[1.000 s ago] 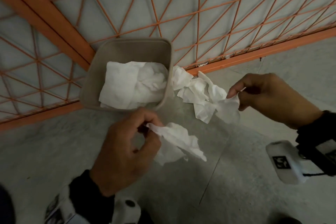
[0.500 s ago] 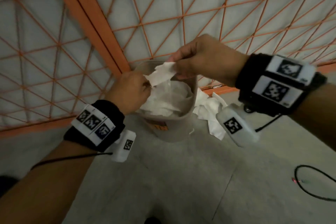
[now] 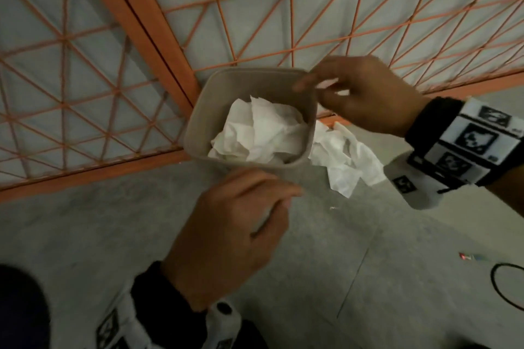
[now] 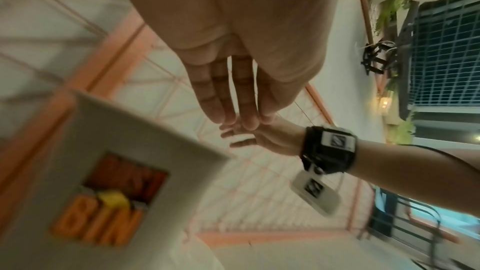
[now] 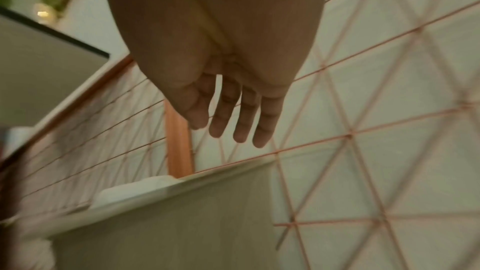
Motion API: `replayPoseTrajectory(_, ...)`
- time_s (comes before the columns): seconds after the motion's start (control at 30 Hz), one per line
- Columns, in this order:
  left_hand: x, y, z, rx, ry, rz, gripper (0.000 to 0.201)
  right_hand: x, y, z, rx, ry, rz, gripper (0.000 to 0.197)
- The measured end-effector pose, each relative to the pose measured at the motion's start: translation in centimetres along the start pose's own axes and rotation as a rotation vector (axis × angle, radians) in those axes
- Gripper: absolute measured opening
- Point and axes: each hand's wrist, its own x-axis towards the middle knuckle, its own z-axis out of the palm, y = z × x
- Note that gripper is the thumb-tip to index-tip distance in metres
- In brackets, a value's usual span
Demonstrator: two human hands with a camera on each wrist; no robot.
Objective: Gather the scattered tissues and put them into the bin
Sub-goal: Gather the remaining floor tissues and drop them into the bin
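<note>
A beige bin (image 3: 198,122) stands on the floor against the fence, with several crumpled white tissues (image 3: 261,133) inside. More white tissues (image 3: 346,161) lie on the floor just right of it. My left hand (image 3: 272,201) hovers at the bin's near rim, fingers relaxed and empty. My right hand (image 3: 317,91) hangs over the far right corner of the rim, fingers spread and holding nothing. In the left wrist view my left hand's fingers (image 4: 233,100) are straight above the bin's orange "BIN" label (image 4: 103,192). The right wrist view shows straight fingers (image 5: 233,114) above the bin wall (image 5: 168,223).
An orange lattice fence (image 3: 147,17) with a thick post runs behind the bin. The floor (image 3: 85,235) is grey concrete. A black cable loop (image 3: 499,286) and a small coloured scrap (image 3: 467,256) lie at the right.
Both hands carried tissues from the floor to the bin and let them go. The left hand has drawn back to the near rim; both hands are now empty.
</note>
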Motion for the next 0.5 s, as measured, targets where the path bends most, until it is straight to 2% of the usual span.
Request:
replayPoseTrajectory(0.07,0.0,0.4,3.9,-0.093,-0.089,0.003,0.019,-1.6,3.0,-0.5,0.081,0.115,0.157,0.026)
replayPoseTrajectory(0.17,1.3,-0.6,10.4,-0.177,-0.285,-0.149,0.022,-4.3,7.9,-0.2,0.083,0.135,0.41,0.023)
replayPoseTrajectory(0.27,3.8,-2.8,16.5,-0.122,-0.425,-0.281,0.031,-7.3,12.2,1.9,-0.018,0.028,0.565,0.023)
replayPoseTrajectory(0.37,7.1,-5.0,20.6,-0.044,-0.494,-0.384,0.04,-9.9,15.1,4.9,-0.105,-0.119,0.648,0.026)
replayPoseTrajectory(0.43,9.3,-6.0,22.6,-0.017,-0.49,-0.451,0.048,-11.0,16.6,7.0,-0.157,-0.228,0.676,0.032)
replayPoseTrajectory(0.5,11.4,-6.6,24.1,0.018,-0.415,-0.504,0.054,-11.7,17.9,8.9,-0.205,-0.309,0.682,0.043)
